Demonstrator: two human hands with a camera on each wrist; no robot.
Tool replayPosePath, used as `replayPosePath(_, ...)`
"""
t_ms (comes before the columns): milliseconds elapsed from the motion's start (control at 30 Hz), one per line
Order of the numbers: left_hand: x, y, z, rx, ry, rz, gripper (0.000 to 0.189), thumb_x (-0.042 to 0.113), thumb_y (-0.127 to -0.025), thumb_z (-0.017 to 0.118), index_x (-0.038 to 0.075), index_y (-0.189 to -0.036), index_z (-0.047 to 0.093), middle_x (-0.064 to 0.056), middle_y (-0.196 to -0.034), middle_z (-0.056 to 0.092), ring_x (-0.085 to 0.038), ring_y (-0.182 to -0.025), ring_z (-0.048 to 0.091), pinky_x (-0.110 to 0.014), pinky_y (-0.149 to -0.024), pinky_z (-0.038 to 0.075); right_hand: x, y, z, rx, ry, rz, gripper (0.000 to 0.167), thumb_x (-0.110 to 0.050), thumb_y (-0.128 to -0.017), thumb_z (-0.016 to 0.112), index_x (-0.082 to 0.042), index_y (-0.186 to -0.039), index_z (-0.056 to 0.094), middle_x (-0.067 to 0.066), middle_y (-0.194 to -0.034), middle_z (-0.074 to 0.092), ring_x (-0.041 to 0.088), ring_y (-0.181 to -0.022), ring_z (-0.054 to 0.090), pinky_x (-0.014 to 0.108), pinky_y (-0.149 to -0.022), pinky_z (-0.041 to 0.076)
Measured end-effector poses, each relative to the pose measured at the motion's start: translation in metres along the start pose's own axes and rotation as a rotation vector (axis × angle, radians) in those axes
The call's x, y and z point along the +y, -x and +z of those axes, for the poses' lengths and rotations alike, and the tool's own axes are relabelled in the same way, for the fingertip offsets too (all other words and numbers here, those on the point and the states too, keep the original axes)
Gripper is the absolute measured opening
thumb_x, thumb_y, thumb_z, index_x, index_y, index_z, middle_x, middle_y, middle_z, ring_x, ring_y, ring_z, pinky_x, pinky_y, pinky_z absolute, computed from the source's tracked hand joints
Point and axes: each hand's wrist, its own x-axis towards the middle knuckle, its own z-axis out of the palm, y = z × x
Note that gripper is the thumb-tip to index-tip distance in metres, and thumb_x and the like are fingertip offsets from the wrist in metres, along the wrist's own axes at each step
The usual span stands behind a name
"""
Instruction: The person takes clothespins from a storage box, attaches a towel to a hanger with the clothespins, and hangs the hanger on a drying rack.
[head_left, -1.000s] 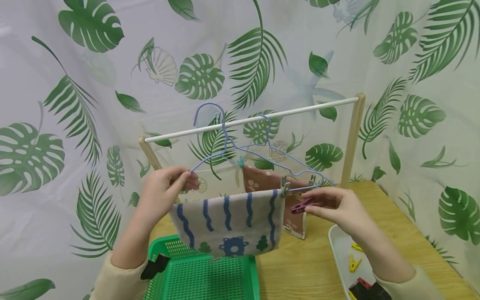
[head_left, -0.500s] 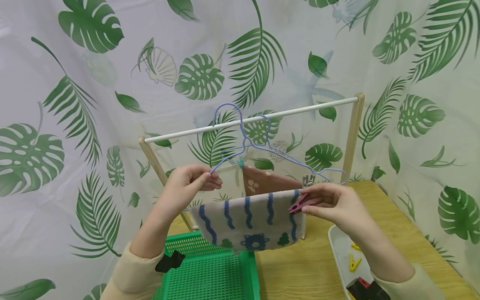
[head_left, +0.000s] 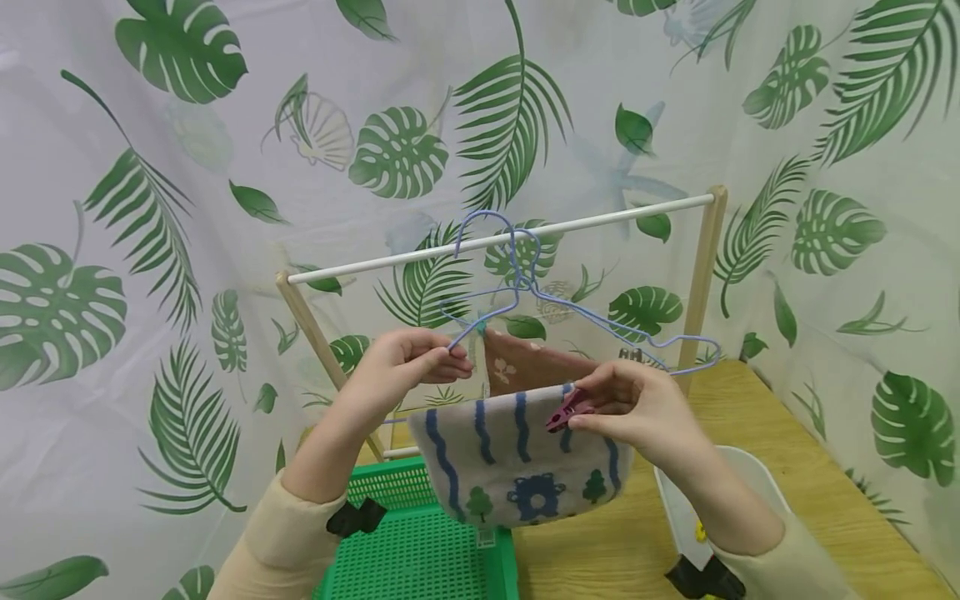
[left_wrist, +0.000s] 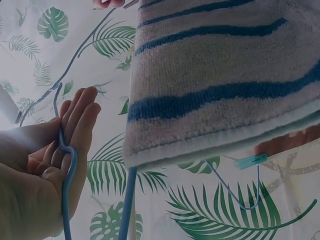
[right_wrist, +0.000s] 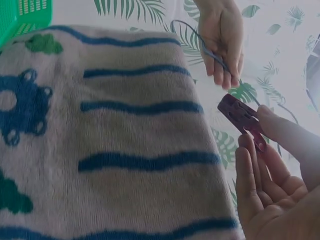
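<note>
My left hand (head_left: 420, 367) pinches one arm of a blue wire hanger (left_wrist: 66, 195). Its hook overlaps the rack's white bar (head_left: 615, 218) in the head view. Folded over the hanger's lower wire is a white towel (head_left: 517, 483) with blue wavy stripes, a blue flower shape and green trees. Between thumb and fingertips, my right hand (head_left: 637, 408) holds a purple clothespin (right_wrist: 240, 114), close to the towel's top edge in the head view. The towel's upper right corner is hidden behind that hand.
Behind hangs a second hanger with a brown cloth (head_left: 517, 362) and a teal clip (head_left: 482, 326). A metal clip (head_left: 631, 355) shows above my right hand. Below are a green basket (head_left: 508, 558) and a white tray (head_left: 750, 467) on the wooden table (head_left: 585, 554).
My left hand has moved right, carrying the hanger and towel the same way. My right hand has shifted left with the purple clothespin, which now overlaps the towel's front.
</note>
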Motion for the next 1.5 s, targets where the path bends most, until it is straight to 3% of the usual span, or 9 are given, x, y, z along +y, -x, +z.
replayPosePath(367, -0.001, -0.013, 0.007, -0.021, 0.075, -0.024, 0.028, 0.007, -0.112, 0.053, -0.01, -0.128, 0.068, -0.027, -0.128, 0.074, -0.033, -0.122, 0.074, -0.037, -0.103, 0.062, 0.001, -0.018, 0.033, 0.101, -0.003, -0.095, 0.026, 0.004, -0.076, 0.092, 0.005, -0.095, 0.074, -0.008, -0.093, 0.077, 0.006, -0.079, 0.075, 0.023, -0.07, 0.065)
replayPosePath(667, 0.002, -0.022, 0.013, -0.03, 0.088, -0.014, 0.028, 0.004, -0.111, 0.053, -0.01, -0.13, 0.067, -0.028, -0.126, 0.074, -0.034, -0.119, 0.075, -0.038, -0.101, 0.063, 0.0, -0.032, 0.059, 0.041, -0.026, -0.229, 0.016, 0.009, -0.077, 0.089, 0.005, -0.086, 0.077, 0.024, -0.094, 0.078, 0.003, -0.08, 0.076, 0.023, -0.072, 0.066)
replayPosePath(900, 0.001, -0.023, 0.014, -0.037, 0.098, 0.003, 0.029, 0.004, -0.111, 0.053, -0.013, -0.131, 0.065, -0.028, -0.127, 0.074, -0.033, -0.118, 0.076, -0.038, -0.101, 0.063, -0.007, -0.041, 0.074, -0.005, 0.05, -0.345, 0.017, 0.007, -0.081, 0.086, 0.001, -0.096, 0.082, 0.018, -0.097, 0.082, 0.003, -0.086, 0.077, 0.023, -0.074, 0.066)
replayPosePath(1200, 0.002, -0.023, 0.017, -0.033, 0.111, 0.017, 0.027, 0.003, -0.111, 0.053, -0.013, -0.128, 0.067, -0.03, -0.125, 0.074, -0.035, -0.117, 0.076, -0.039, -0.101, 0.063, -0.01, -0.046, 0.09, -0.001, 0.163, -0.477, 0.015, 0.007, -0.083, 0.085, -0.001, -0.095, 0.083, 0.013, -0.096, 0.083, 0.025, -0.088, 0.08, 0.025, -0.077, 0.066)
replayPosePath(1500, 0.005, -0.02, 0.02, -0.003, 0.075, 0.024, 0.026, 0.004, -0.11, 0.054, -0.01, -0.126, 0.069, -0.027, -0.125, 0.075, -0.033, -0.117, 0.076, -0.036, -0.098, 0.065, -0.009, -0.05, 0.104, 0.038, 0.304, -0.61, 0.013, 0.004, -0.082, 0.086, -0.004, -0.092, 0.083, 0.008, -0.095, 0.083, 0.023, -0.088, 0.079, 0.025, -0.076, 0.065)
